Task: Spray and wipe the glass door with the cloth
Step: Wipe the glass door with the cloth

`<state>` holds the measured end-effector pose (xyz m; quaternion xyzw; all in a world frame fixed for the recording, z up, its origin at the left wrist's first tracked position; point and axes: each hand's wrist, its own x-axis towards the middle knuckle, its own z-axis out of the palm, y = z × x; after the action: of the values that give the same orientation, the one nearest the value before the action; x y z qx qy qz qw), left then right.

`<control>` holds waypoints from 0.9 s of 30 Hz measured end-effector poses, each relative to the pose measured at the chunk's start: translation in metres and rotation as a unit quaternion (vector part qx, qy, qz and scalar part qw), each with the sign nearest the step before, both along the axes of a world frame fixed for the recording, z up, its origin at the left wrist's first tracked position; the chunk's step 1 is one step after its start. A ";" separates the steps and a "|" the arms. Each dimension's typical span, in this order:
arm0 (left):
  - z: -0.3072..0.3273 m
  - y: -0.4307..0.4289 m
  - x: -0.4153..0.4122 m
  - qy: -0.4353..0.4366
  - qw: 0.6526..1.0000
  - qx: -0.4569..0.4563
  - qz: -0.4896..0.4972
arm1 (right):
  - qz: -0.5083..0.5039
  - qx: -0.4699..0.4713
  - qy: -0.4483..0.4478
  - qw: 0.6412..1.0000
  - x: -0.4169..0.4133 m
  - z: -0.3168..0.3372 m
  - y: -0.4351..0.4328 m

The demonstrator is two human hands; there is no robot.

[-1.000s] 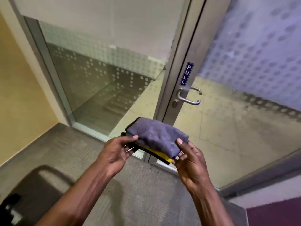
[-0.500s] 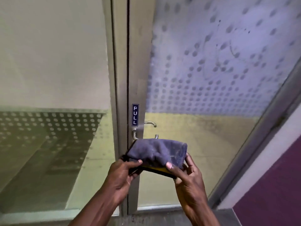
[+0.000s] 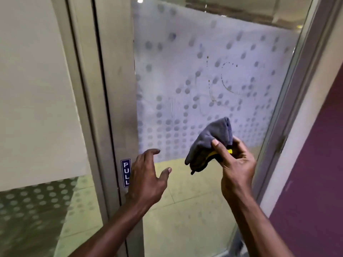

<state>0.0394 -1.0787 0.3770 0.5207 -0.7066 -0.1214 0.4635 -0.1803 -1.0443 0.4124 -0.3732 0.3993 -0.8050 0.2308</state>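
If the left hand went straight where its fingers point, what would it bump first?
Probably the glass door, at its dotted part beside the frame. The left hand is open and empty, and nothing shows between it and the glass, though depth is unclear.

On my feed the light is even, soft and moderately bright, plainly indoor. A small hot spot of glare sits at the top of the glass door, and ceiling reflections wash over its upper right corner. The frosted dots up there smear into streaks, and the glass side panel at lower left is blurred too. The right hand and its cloth read sharpest. The metal door stile leans and bows towards the picture's edges.
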 end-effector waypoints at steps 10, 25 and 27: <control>0.033 -0.089 -0.015 -0.219 0.943 -0.204 0.148 | -0.186 -0.079 0.181 0.963 0.000 0.023 -0.126; 0.018 -0.132 -0.013 -0.250 0.918 -0.225 0.212 | -0.236 -0.187 0.582 0.755 0.016 -0.077 -0.188; 0.019 -0.131 -0.014 -0.256 0.917 -0.223 0.211 | -0.242 -0.200 0.599 0.737 0.013 -0.047 -0.196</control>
<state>0.0259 -1.2099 0.3957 0.5545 -0.6833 0.2775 0.3855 -0.1674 -1.2405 0.3657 -0.7066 0.3614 -0.5056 -0.3383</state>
